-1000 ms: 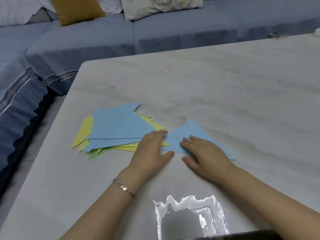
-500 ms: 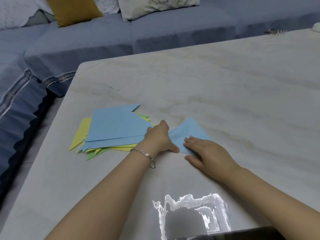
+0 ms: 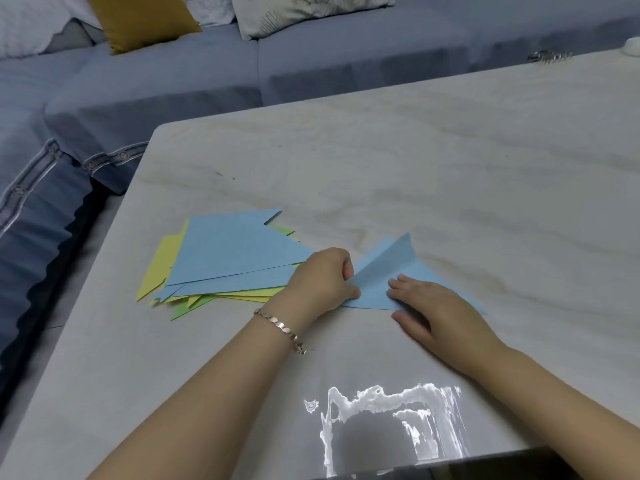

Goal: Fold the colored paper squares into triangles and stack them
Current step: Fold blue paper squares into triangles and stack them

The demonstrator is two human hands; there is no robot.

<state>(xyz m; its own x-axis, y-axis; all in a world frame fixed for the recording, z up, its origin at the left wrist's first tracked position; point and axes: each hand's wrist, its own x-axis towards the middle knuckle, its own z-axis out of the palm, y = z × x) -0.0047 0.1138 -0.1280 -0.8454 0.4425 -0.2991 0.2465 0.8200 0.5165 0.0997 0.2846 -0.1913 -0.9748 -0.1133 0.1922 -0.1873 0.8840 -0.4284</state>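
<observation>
The blue paper (image 3: 377,275) lies on the table (image 3: 415,168), its top flap curling up just beyond the grip. The left hand (image 3: 322,282) pinches its left corner. Just right of the pinch, the right hand (image 3: 436,306) presses it with flat fingers. The stack (image 3: 228,258) lies left of the pinch.

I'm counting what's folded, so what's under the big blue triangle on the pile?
Under the top blue triangle, edges of another blue sheet, yellow sheets and green paper stick out. How many lie covered beneath cannot be told.
</observation>
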